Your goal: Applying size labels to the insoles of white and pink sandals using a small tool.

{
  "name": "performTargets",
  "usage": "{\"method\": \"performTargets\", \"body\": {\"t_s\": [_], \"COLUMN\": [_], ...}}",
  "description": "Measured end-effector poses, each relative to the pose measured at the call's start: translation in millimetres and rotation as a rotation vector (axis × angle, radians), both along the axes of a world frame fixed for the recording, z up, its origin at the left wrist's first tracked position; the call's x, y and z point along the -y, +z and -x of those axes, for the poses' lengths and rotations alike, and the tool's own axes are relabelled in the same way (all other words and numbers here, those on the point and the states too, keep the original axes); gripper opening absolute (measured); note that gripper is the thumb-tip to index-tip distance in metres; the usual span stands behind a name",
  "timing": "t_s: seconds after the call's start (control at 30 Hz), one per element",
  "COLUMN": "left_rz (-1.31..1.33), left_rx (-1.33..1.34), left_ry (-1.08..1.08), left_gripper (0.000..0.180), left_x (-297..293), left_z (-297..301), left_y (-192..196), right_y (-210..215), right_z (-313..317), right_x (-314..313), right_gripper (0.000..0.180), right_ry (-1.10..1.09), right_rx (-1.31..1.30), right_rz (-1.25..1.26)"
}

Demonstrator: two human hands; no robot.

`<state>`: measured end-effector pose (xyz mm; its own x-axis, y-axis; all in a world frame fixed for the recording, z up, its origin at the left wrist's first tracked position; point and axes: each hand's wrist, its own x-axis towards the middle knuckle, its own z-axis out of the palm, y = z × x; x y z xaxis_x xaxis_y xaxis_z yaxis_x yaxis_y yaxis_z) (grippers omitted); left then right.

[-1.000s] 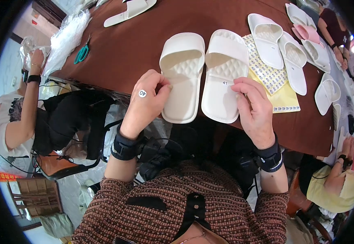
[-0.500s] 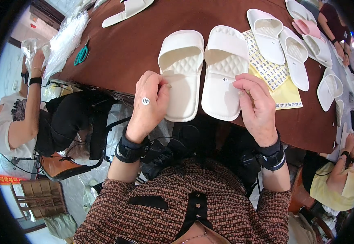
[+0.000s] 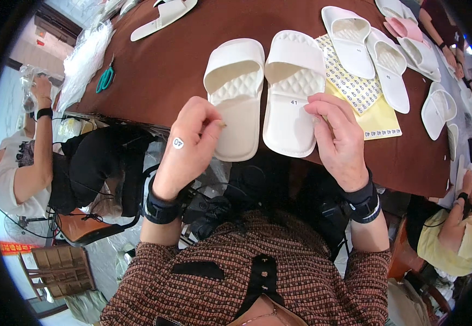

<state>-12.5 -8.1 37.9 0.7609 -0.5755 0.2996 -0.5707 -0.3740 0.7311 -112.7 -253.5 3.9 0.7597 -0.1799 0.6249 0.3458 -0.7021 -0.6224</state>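
Two white slide slippers lie side by side at the table's near edge, toes away from me. The left slipper (image 3: 237, 127) has a plain footbed; the right slipper (image 3: 290, 130) bears a small printed mark. My left hand (image 3: 191, 142) is at the left slipper's outer edge, thumb and fingers closed in a pinch; anything between them is too small to make out. A round white sticker (image 3: 178, 143) is on the back of that hand. My right hand (image 3: 340, 136) is closed too, fingertips over the right slipper's outer edge; what they hold is hidden.
Yellow sticker sheets (image 3: 379, 117) lie right of the pair, partly under more white slippers (image 3: 350, 51). Teal-handled scissors (image 3: 105, 80) and clear plastic bags (image 3: 86, 62) are on the left of the brown-covered table (image 3: 160, 76). Co-workers sit on both sides.
My left hand has drawn slightly left and back from the left slipper, still pinched. My right hand stays at the right slipper's edge. The whole view has shifted a little.
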Motion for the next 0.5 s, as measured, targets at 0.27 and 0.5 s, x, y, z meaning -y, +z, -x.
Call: {"method": "performTargets", "body": {"t_s": [0.27,0.5], "left_rz": [-0.246,-0.274], "left_rx": [0.378,0.361], "left_ry": [-0.165,-0.138], "left_gripper": [0.009,0.011], "left_x": [26,25], "left_z": [1,-2], "left_y": [7,5], "right_y": [-3,-1], "right_z": [2,0], "right_x": [3,1], "right_gripper": [0.018,0.018], "right_ry": [-0.003,-0.012], "right_rx": [0.031,0.057], "right_rz": [0.004,0.025]}}
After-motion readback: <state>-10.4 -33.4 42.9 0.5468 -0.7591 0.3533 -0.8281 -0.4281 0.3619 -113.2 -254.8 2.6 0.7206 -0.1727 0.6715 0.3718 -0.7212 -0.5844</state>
